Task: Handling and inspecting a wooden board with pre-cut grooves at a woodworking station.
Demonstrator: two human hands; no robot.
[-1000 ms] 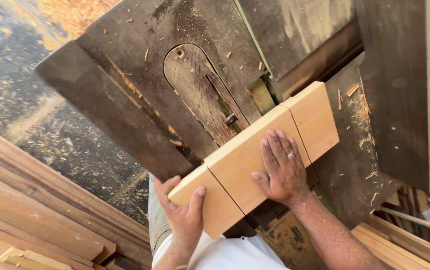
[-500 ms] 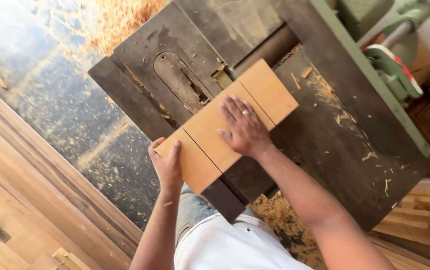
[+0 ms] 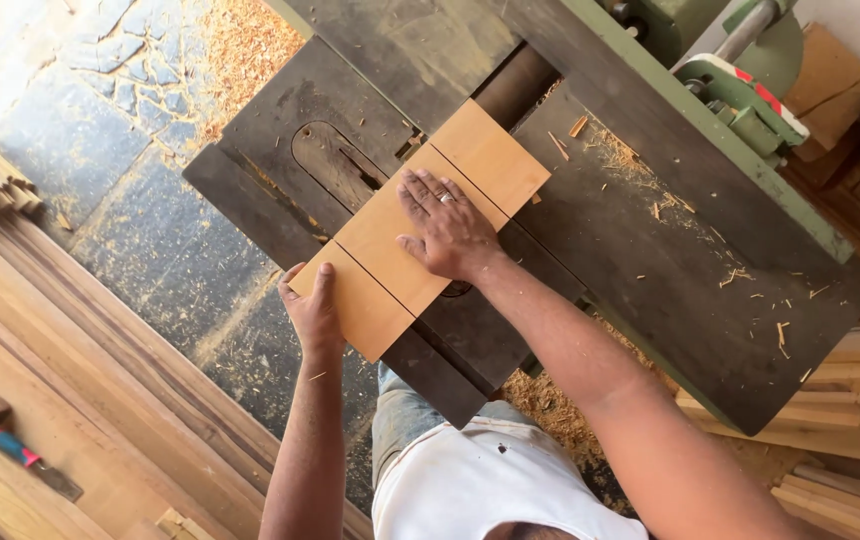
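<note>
Right hand (image 3: 447, 228) is laid flat, palm down, fingers spread, on the middle of a light wooden board (image 3: 418, 225); a ring is seen on 1 finger. Left hand (image 3: 312, 307) is curled over the near-left end of the same board, thumb on the top face, remaining fingers hidden at the edge. The board is pressed flat on the dark cast-iron saw table (image 3: 650, 250). Its long axis is run diagonally, from lower left by the left hand to upper right toward the green machine body (image 3: 740, 75). 2 thin dark lines are seen across the board's width, dividing it into 3 sections. The oval throat plate (image 3: 335, 165) is left exposed just beside the board's upper-left long edge; whether a blade is touching the board cannot be told. Sawdust and chips (image 3: 640, 170) are scattered on the table right of the board. More sawdust (image 3: 250, 50) is piled on the stone floor at the top left. Long planks (image 3: 70, 380) are stacked at left, and cut timber pieces (image 3: 850, 400) at lower right. A white shirt (image 3: 490, 480) is seen at the bottom.
</note>
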